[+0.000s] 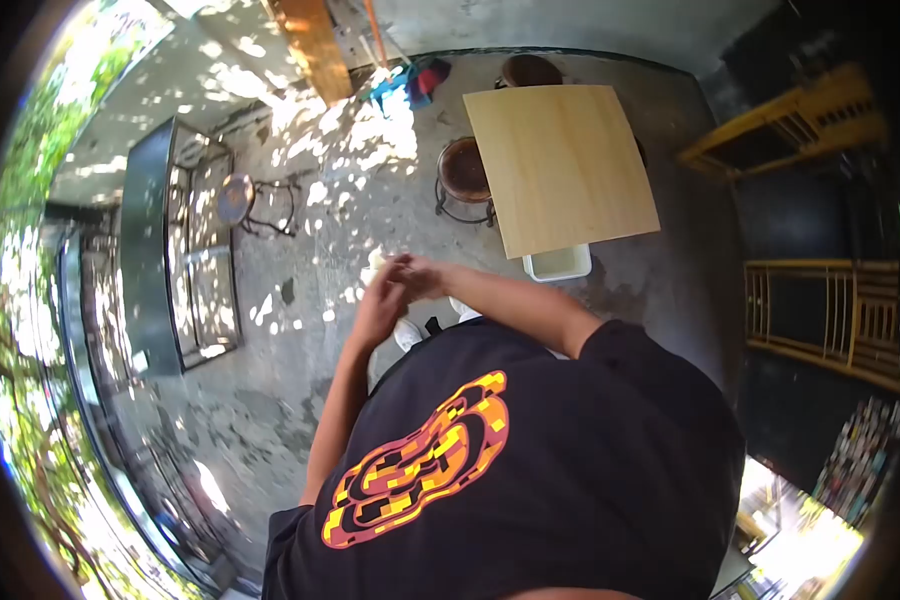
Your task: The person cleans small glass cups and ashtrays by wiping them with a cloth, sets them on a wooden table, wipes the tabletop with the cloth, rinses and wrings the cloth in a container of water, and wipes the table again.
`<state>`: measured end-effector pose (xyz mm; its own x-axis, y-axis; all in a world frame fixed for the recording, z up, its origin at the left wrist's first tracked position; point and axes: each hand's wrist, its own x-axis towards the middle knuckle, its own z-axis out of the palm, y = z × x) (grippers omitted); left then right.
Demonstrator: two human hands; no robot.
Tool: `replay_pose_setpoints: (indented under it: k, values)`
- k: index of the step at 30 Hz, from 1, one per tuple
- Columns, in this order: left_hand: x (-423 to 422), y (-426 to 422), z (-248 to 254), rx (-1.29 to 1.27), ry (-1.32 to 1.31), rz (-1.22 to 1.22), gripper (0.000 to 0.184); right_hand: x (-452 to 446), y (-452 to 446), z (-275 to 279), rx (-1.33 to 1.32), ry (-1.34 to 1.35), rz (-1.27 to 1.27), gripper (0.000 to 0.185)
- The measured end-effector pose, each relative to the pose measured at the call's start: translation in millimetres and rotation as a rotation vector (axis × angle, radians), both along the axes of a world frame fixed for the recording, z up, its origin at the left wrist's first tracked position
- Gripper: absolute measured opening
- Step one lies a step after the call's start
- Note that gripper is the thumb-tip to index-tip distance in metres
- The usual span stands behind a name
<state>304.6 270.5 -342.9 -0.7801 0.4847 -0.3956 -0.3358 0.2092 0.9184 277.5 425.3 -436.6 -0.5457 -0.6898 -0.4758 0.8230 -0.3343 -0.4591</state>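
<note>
My left hand and my right hand meet in front of my body, above the floor. The fingers of both are bent and pressed together, overlapping each other. A small pale patch shows just beyond the fingertips; whether it is a held thing or sunlight on the floor I cannot make out. Anything between the palms is hidden. Below the hands, part of a white shoe shows at the edge of my dark printed shirt.
A light wooden tabletop stands ahead to the right, with a white bin under its near edge. Round stools sit around it. Leftward are another stool and a dark metal-framed table. Yellow-framed furniture lines the right.
</note>
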Motion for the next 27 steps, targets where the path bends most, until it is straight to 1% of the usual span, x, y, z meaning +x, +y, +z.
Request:
replay_pose_setpoints:
  k: [1, 2, 3, 6, 7, 9, 10, 11, 12, 15, 16, 17, 18, 19, 21, 22, 23, 24, 26, 27]
  values:
    - [-3, 7, 16, -0.054, 0.228, -0.189, 0.035, 8, -1, -15, -0.130, -0.137, -0.168, 0.054]
    - [-7, 11, 21, -0.050, 0.372, -0.308, 0.031, 15, -8, -73, -0.155, -0.066, -0.305, 0.058]
    - [-12, 13, 22, -0.040, 0.514, -0.424, 0.028, 13, -3, -45, -0.302, -0.253, -0.338, 0.043]
    - [-21, 21, 17, -0.048, 0.461, -0.583, 0.023, 30, 12, -19, -0.264, -0.339, -0.459, 0.043]
    - [-27, 26, 16, -0.082, 0.450, -0.669, 0.027, 39, 19, -15, -0.253, -0.377, -0.503, 0.043]
    - [-29, 37, -5, 0.025, 0.501, -0.745, 0.027, 50, 32, -31, -0.183, -0.346, -0.568, 0.042]
    - [-32, 45, -3, 0.028, 0.490, -0.789, 0.029, 48, 37, -62, -0.122, -0.275, -0.585, 0.043]
    - [-34, 51, 2, 0.026, 0.481, -0.827, 0.030, 43, 41, -66, -0.062, -0.207, -0.594, 0.043]
    - [-37, 56, 4, 0.019, 0.472, -0.858, 0.031, 41, 51, -69, 0.031, -0.408, -0.587, 0.043]
    - [-61, 72, -26, 0.001, 0.351, -0.776, 0.036, 30, 76, -53, -0.005, -0.378, -0.913, 0.038]
    - [-74, 77, -40, 0.007, 0.330, -0.768, 0.036, 22, 82, -40, 0.167, -0.391, -1.058, 0.036]
    - [-87, 84, -46, -0.022, 0.335, -0.751, 0.036, 10, 98, -69, 0.177, -0.428, -1.038, 0.040]
    - [-99, 88, -67, -0.041, 0.263, -0.679, 0.035, 3, 116, -96, 0.220, -0.486, -1.100, 0.040]
    - [-112, 88, -94, -0.065, 0.188, -0.608, 0.034, -5, 132, -106, 0.262, -0.550, -1.159, 0.040]
    - [-142, 90, -127, -0.302, 0.379, -0.631, 0.027, -14, 171, -134, 0.401, -0.245, -1.244, 0.035]
    - [-153, 91, -142, -0.358, 0.260, -0.601, 0.028, -11, 187, -124, 0.731, 0.019, -1.120, 0.034]
    - [-165, 95, -159, -0.412, 0.148, -0.563, 0.029, -8, 204, -112, 1.193, 0.258, -0.942, 0.036]
    - [-176, 99, -177, -0.470, 0.104, -0.548, 0.032, -6, 220, -98, 1.605, 0.416, -0.826, 0.042]
    - [-194, 106, -209, -0.527, 0.069, -0.535, 0.028, -14, 257, -123, 1.354, 0.230, -1.051, 0.036]
    - [-201, 113, -223, -0.525, 0.057, -0.502, 0.026, -15, 277, -135, 1.310, 0.171, -1.110, 0.034]
